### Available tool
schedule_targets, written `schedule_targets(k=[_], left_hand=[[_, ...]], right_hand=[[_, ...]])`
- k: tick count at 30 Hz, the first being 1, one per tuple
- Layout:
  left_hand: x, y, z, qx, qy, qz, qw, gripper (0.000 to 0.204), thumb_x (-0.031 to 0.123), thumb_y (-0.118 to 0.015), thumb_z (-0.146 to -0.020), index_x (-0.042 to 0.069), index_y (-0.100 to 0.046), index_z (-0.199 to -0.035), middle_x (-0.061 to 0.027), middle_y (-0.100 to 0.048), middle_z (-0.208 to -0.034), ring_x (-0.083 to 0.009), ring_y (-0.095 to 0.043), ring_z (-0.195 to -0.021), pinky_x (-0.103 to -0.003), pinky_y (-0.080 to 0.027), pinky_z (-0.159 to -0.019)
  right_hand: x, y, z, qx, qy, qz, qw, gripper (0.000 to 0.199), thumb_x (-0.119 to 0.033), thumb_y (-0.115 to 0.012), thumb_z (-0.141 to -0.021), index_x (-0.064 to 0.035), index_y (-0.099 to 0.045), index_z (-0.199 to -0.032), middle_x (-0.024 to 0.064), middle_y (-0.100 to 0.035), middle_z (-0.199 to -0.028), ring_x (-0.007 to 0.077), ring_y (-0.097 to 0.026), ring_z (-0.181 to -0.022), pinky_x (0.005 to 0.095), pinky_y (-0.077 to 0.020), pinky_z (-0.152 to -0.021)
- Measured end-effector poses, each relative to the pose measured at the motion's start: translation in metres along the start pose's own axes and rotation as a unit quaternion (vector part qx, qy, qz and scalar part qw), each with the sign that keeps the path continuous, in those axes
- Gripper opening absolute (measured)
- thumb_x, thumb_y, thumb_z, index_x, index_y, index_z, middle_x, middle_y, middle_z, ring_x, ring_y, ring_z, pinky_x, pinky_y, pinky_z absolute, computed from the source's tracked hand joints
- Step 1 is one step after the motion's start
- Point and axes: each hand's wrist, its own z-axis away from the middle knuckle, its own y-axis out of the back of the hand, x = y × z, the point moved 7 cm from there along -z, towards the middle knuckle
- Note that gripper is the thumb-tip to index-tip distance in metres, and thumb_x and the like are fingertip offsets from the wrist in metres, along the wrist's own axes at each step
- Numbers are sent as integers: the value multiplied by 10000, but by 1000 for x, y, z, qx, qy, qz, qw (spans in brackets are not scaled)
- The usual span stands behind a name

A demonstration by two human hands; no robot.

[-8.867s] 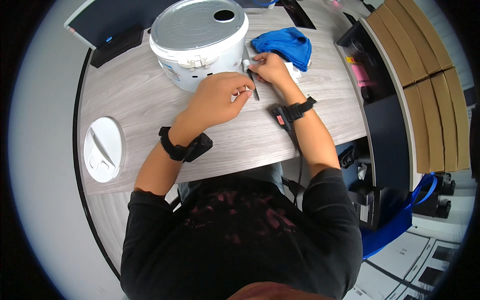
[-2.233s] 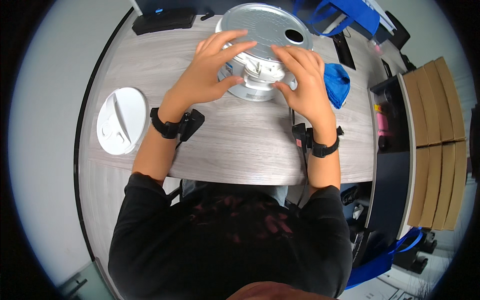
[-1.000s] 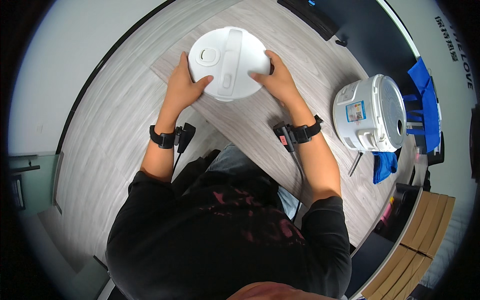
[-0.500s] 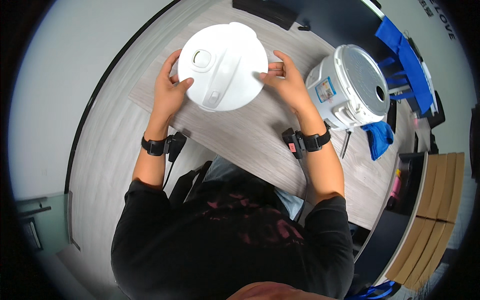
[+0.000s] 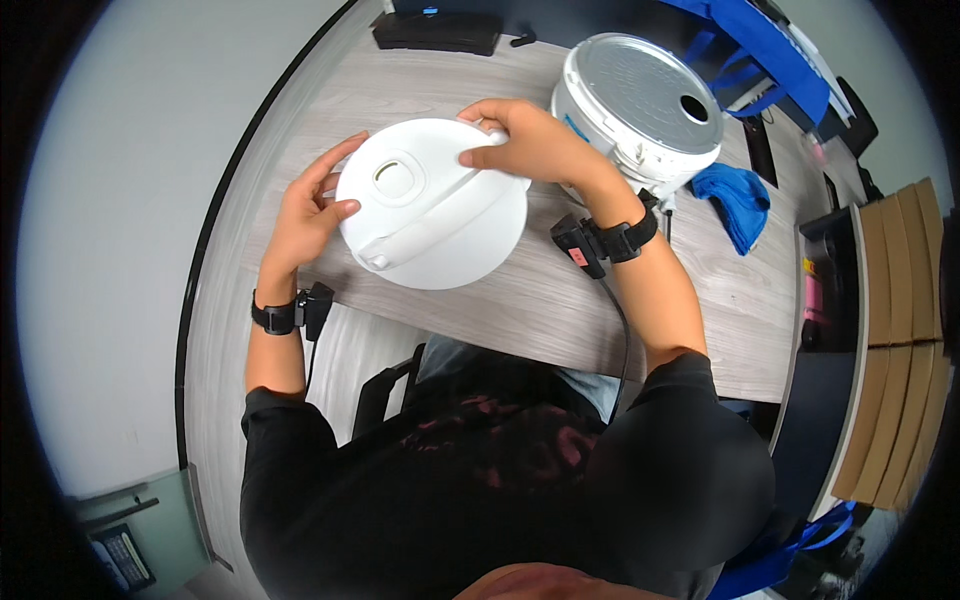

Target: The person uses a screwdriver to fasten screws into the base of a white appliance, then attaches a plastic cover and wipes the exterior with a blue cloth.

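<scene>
A round white lid [image 5: 465,235] with a long raised handle and a small vent piece is between my hands, above the table. My left hand [image 5: 308,215] grips its left edge, the thumb on top and the fingers at the rim. At the lid's far right edge, my right hand [image 5: 535,142] holds on with its thumb on the upper face. Beyond that hand stands a white cooker [image 5: 582,100], topped by a silver-grey disc [image 5: 645,85] with a dark round hole. The lid's underside is hidden.
A crumpled blue cloth [image 5: 735,205] lies right of the cooker on the wood-grain table [image 5: 700,300]. Toward the back are a black box [image 5: 440,35] and a blue bag [image 5: 765,60]. Brown cardboard files [image 5: 890,260] stand at the right. Cables hang from both wristbands.
The view has turned. Relative to my body, the lid has come nearer and tilted, and my right hand has shifted from its right side to its far right edge.
</scene>
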Motion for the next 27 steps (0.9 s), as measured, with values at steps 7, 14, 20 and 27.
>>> schedule_targets(k=[7, 14, 20, 27], left_hand=[[12, 10, -27, 53, -89, 1, 995, 569, -4, -659, -946, -9, -469, -1482, -176, -488, -1541, -239, -607, -1281, -362, -511, -1071], [25, 15, -36, 183, -94, -68, 976, 756, 350, -711, -939, 17, -388, -1535, -217, -461, -1527, -350, -476, -1411, -480, -435, -1138], [18, -59, -53, 30, -97, 71, 992, 1094, 354, -820, -833, 67, -128, -1631, -258, -345, -1591, -388, -456, -1424, -517, -417, -1151], [51, -142, -89, 19, -149, 121, 981, 1412, 219, -939, -690, 106, 117, -1622, -267, -269, -1634, -382, -370, -1487, -507, -328, -1221]], right_hand=[[-14, 20, 38, 82, -26, -133, 987, 329, -111, -793, -872, -2, -643, -1144, 122, -763, -1007, 196, -731, -908, 327, -571, -805], [-24, 59, 78, 234, 10, -230, 945, 394, -119, -795, -876, 51, -569, -1150, 169, -750, -1012, 201, -733, -890, 329, -583, -779], [-27, 96, 113, 328, 69, -366, 868, 455, -53, -758, -885, 111, -471, -1199, 252, -718, -1054, 225, -734, -936, 328, -612, -815], [-14, 123, 148, 420, 64, -364, 829, 634, -18, -779, -856, 126, -375, -1322, 269, -691, -1155, 244, -711, -1060, 346, -598, -887]])
